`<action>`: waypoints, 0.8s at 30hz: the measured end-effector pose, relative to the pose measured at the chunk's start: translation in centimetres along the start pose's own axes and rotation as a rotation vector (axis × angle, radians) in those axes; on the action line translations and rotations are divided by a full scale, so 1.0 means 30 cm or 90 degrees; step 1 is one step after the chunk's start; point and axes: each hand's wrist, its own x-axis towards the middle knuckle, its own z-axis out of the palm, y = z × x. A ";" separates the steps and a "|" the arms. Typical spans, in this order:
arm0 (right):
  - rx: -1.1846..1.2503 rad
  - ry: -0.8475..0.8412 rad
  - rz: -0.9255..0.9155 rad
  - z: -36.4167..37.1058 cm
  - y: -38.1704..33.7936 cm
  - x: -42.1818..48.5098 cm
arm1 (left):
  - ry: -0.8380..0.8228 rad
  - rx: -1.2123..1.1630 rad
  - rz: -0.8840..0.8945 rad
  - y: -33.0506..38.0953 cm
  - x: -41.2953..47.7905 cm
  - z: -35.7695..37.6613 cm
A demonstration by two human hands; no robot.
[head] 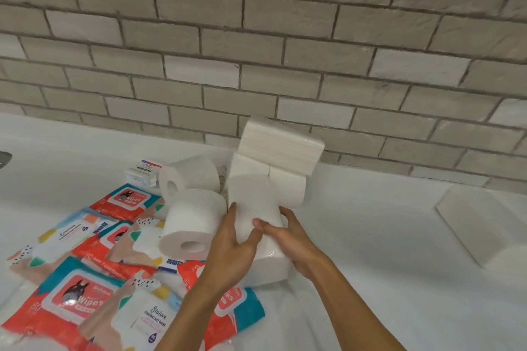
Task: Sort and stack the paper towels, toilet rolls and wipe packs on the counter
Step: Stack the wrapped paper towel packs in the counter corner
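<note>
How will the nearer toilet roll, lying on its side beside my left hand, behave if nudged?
The toilet roll will probably roll: it lies on its side on uneven wipe packs. It looks soft and hollow-cored, so it is likely light and easily dented. The left hand beside it may block it rightward.

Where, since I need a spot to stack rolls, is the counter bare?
Bare counter lies between the held pack and the towel pack at right, also behind the wipes along the wall. Front left is crowded.
</note>
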 end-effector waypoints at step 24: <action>-0.113 -0.032 -0.154 -0.107 -0.310 -0.020 | 0.008 -0.461 -0.081 0.067 0.119 -0.154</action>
